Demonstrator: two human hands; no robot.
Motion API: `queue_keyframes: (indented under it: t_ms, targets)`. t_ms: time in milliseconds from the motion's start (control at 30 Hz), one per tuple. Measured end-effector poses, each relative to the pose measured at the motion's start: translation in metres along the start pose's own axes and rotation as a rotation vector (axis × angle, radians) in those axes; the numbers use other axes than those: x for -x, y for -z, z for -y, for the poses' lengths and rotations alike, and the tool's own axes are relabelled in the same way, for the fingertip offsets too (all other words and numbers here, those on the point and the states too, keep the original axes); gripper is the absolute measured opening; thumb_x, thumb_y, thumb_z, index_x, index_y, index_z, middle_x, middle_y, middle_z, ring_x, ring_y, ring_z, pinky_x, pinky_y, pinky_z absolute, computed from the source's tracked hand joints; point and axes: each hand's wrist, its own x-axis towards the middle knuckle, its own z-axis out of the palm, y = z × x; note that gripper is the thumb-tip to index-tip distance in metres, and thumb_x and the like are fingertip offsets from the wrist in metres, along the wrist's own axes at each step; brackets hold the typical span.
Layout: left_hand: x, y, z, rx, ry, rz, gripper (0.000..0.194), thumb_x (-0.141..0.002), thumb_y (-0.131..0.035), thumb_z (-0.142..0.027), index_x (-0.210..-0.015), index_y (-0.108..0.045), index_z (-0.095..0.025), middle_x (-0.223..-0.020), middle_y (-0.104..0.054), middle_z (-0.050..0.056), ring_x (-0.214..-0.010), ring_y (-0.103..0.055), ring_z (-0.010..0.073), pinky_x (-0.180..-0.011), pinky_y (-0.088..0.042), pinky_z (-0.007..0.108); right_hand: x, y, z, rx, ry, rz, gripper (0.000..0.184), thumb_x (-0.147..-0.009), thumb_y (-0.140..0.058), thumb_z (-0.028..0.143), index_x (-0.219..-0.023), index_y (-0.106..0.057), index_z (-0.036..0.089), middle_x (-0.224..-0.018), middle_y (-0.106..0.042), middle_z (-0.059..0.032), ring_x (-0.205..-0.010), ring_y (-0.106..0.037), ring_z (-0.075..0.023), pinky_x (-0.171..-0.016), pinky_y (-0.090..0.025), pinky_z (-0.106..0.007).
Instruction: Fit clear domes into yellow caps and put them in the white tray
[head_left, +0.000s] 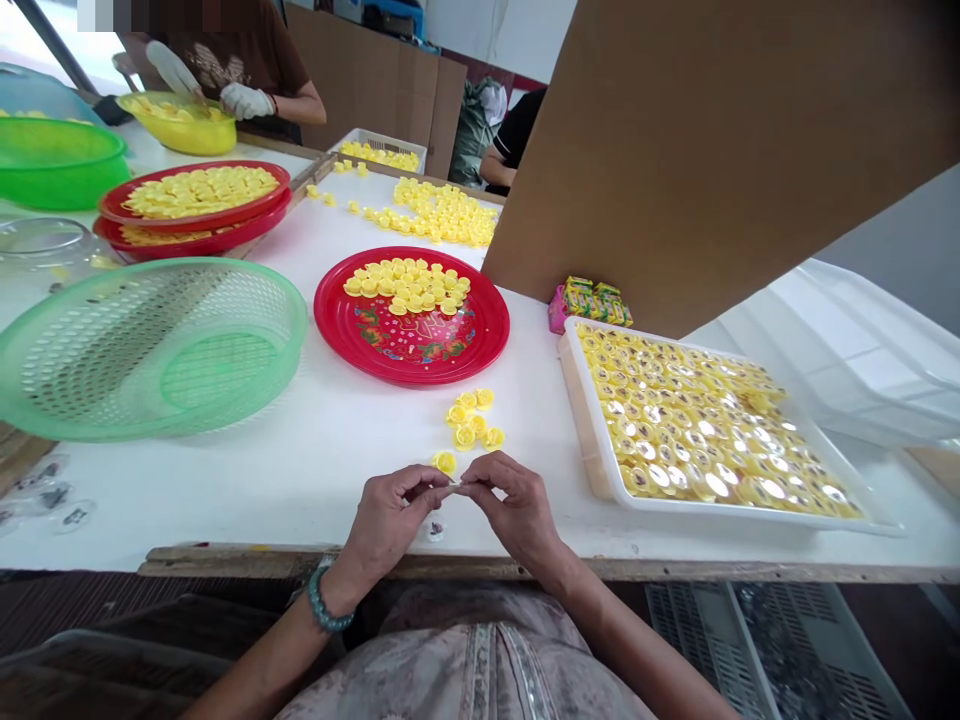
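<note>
Watching remotely, I see the left hand (388, 512) and right hand (519, 505) pinch a small piece (454, 485), mostly hidden between their fingertips, seemingly to steady it from both sides; yellow caps (465, 437) lie just beyond the fingers, apparently for easy reach.

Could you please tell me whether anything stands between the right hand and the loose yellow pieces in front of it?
Nothing visible stands between the right hand and the loose yellow pieces, which lie on the white table just beyond it.
</note>
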Motion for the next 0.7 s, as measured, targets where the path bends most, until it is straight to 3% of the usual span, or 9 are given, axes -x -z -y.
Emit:
queue_keyframes:
  t_ms: [167, 233, 300, 400, 500, 600, 700]
  targets:
    - [-0.001, -0.001, 0.002, 0.191, 0.132, 0.013, 0.022, -0.074, -0.065, -0.036, -0.084, -0.069, -0.017, -0.069, -0.064, 0.002, -0.064, -0.055, 0.0157, -0.061, -0.045, 0.024, 0.0, -0.012, -0.005, -0.43, -0.355, -0.011, 0.015, -0.069, -0.072, 0.029, -0.074, -0.062, 0.019, -0.065, -0.062, 0.0, -0.061, -0.058, -0.0142, -0.059, -0.048, -0.027]
    - [-0.001, -0.001, 0.003, 0.212, 0.165, -0.008, 0.022, -0.074, -0.066, -0.037, -0.081, -0.068, -0.016, -0.067, -0.062, 0.002, -0.062, -0.053, 0.0147, -0.06, -0.043, 0.024, 0.003, -0.014, -0.007, -0.534, -0.427, 0.014, 0.019, -0.069, -0.071, 0.032, -0.078, -0.061, 0.019, -0.066, -0.063, 0.0, -0.061, -0.061, -0.0151, -0.058, -0.05, -0.028]
    - [-0.001, -0.001, 0.004, 0.201, 0.207, -0.018, 0.022, -0.073, -0.066, -0.037, -0.076, -0.067, -0.015, -0.064, -0.06, 0.001, -0.06, -0.05, 0.0137, -0.058, -0.041, 0.023, 0.006, -0.013, -0.01, -0.439, -0.366, 0.041, 0.024, -0.072, -0.068, 0.031, -0.092, -0.062, 0.021, -0.07, -0.064, -0.0003, -0.064, -0.062, -0.0155, -0.061, -0.051, -0.029]
    - [-0.003, 0.0, 0.009, 0.159, 0.268, 0.013, 0.023, -0.071, -0.066, -0.037, -0.07, -0.065, -0.014, -0.06, -0.056, 0.0, -0.056, -0.046, 0.0121, -0.053, -0.037, 0.022, 0.01, -0.005, -0.011, -0.058, -0.062, 0.14, 0.037, -0.078, -0.064, 0.025, -0.114, -0.057, 0.025, -0.091, -0.064, -0.0044, -0.079, -0.061, -0.0163, -0.073, -0.051, -0.032]
    - [-0.008, -0.001, 0.012, 0.138, 0.287, 0.066, 0.025, -0.07, -0.067, -0.038, -0.067, -0.062, -0.014, -0.058, -0.053, -0.001, -0.053, -0.044, 0.011, -0.051, -0.034, 0.022, 0.008, 0.002, -0.012, 0.224, 0.198, 0.269, 0.034, -0.083, -0.057, 0.019, -0.117, -0.056, 0.024, -0.105, -0.06, -0.0081, -0.094, -0.057, -0.0183, -0.082, -0.048, -0.032]
    - [-0.015, 0.0, 0.015, 0.096, 0.258, 0.093, 0.026, -0.072, -0.064, -0.039, -0.068, -0.061, -0.014, -0.057, -0.052, -0.002, -0.053, -0.044, 0.0115, -0.051, -0.035, 0.022, -0.001, 0.004, -0.013, 0.324, 0.256, 0.3, 0.028, -0.083, -0.057, 0.019, -0.111, -0.057, 0.021, -0.099, -0.061, -0.0075, -0.091, -0.058, -0.018, -0.078, -0.048, -0.03]
    - [-0.022, 0.005, 0.019, 0.015, 0.192, 0.029, 0.025, -0.073, -0.063, -0.04, -0.078, -0.063, -0.016, -0.065, -0.057, 0.0, -0.059, -0.05, 0.0138, -0.054, -0.039, 0.023, -0.013, 0.003, -0.018, 0.379, 0.213, 0.256, 0.025, -0.08, -0.062, 0.023, -0.105, -0.058, 0.02, -0.094, -0.06, -0.0062, -0.084, -0.059, -0.0166, -0.072, -0.047, -0.027]
